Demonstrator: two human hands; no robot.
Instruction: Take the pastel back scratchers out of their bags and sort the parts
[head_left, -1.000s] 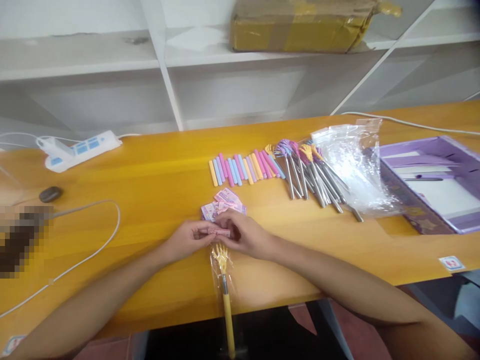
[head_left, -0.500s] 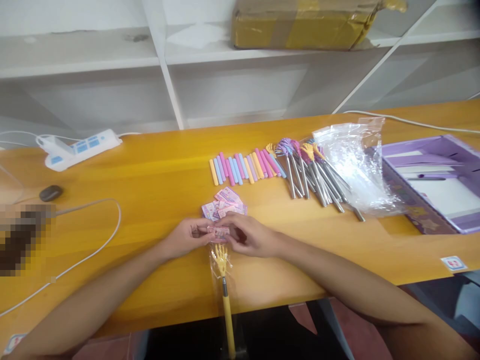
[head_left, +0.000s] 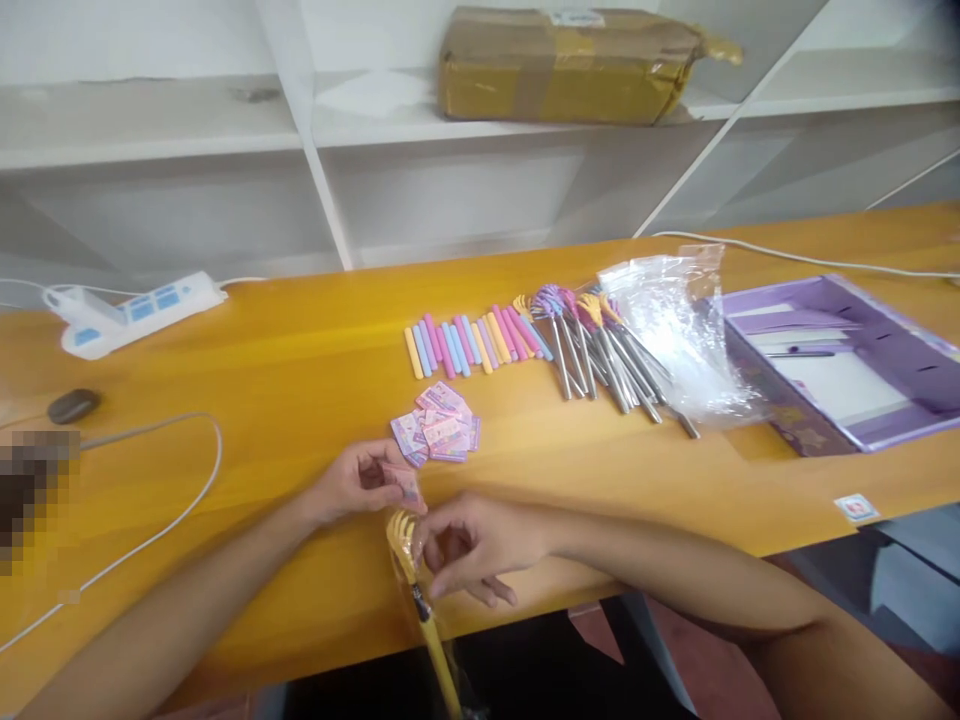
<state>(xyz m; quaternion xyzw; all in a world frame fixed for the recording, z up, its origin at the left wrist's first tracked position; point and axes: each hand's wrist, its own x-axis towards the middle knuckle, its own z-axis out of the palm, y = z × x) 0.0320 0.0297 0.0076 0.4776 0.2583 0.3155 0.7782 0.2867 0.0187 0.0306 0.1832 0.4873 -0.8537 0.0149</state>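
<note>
A small pink card (head_left: 406, 484) is pinched in my left hand (head_left: 352, 484), just above the table. My right hand (head_left: 469, 548) is at the head of a yellow back scratcher (head_left: 437, 650) in a clear bag, its thumb and fingers curled beside the wrapping. Whether those fingers grip the film is hard to tell. The scratcher's handle hangs over the table's front edge. Behind my hands lies a loose pile of pink and purple cards (head_left: 444, 432).
Coloured tubes (head_left: 451, 346) lie in a row, with metal-rod scratchers (head_left: 611, 360), clear bags (head_left: 679, 330) and a purple box (head_left: 795, 405) to their right. At left are a power strip (head_left: 154, 312), mouse (head_left: 73, 405) and cable.
My right hand has let go of the small card and moved down to the bagged scratcher, which now tilts more. The card stays in my left hand. The view has shifted.
</note>
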